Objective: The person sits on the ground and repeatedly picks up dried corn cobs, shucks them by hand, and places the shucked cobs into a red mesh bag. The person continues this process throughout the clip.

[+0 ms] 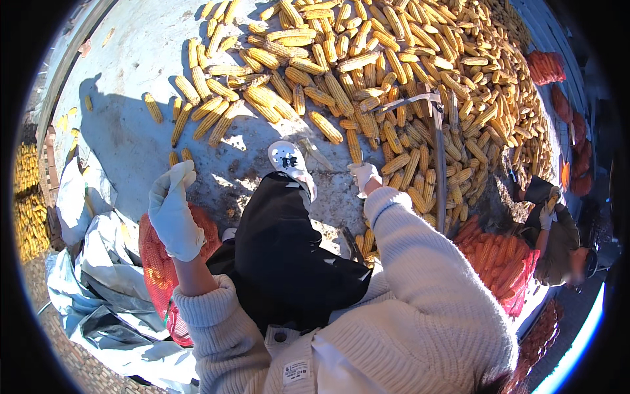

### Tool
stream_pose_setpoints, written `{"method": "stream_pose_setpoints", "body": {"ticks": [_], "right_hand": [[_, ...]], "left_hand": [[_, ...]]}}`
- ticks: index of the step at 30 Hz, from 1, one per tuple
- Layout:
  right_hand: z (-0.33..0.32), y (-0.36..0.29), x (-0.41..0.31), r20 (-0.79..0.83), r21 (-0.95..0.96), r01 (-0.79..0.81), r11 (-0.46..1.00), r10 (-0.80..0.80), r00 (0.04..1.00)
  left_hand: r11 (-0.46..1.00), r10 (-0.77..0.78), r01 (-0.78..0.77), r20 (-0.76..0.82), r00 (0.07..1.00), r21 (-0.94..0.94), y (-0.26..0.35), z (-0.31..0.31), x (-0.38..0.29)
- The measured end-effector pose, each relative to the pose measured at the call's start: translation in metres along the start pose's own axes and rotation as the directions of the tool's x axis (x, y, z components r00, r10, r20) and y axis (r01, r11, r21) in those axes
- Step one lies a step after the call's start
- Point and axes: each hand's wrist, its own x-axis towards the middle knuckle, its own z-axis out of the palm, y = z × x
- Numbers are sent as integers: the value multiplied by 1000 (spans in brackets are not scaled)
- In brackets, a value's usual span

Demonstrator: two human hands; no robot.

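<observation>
My right hand (364, 178), in a white glove, grips the lower end of a yellow corn cob (353, 147) at the near edge of a large pile of husked cobs (413, 59). My left hand (176, 212), also gloved in white, is raised above a red mesh sack (152, 256) that seems to hold corn. Nothing shows between its fingers, which look partly bent; whether they touch cannot be told. Two cobs (186, 154) lie just beyond the left fingertips. Loose cobs (211, 118) are scattered over the pale ground ahead of my white shoe (288, 160).
A wooden-handled tool (437, 162) with a curved metal head lies on the pile. White plastic sheeting (106, 256) is bunched at the left. Another person (556, 236) works at the far right beside a filled red mesh sack (497, 261). More red sacks (545, 68) stand behind.
</observation>
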Motion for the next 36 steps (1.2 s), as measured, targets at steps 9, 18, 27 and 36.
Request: {"method": "stream_pose_setpoints", "body": {"ticks": [9,18,27,36], "right_hand": [[92,-64,106,-150,-903,16,430,-349,925],[130,-74,113,-193,-815,27,578,-314,930],[121,-90,21,404,224,69,972,-157,901],[186,-166,-252,708,222,458,861,-465,531]], "left_hand": [[960,-276,278,-77,958,18,-44,-20,10],[945,-325,327,-77,942,6,-44,-30,7],[958,-258,260,37,966,-123,-37,-23,-11],[850,-346,350,85,934,-394,-44,-33,-2]]}}
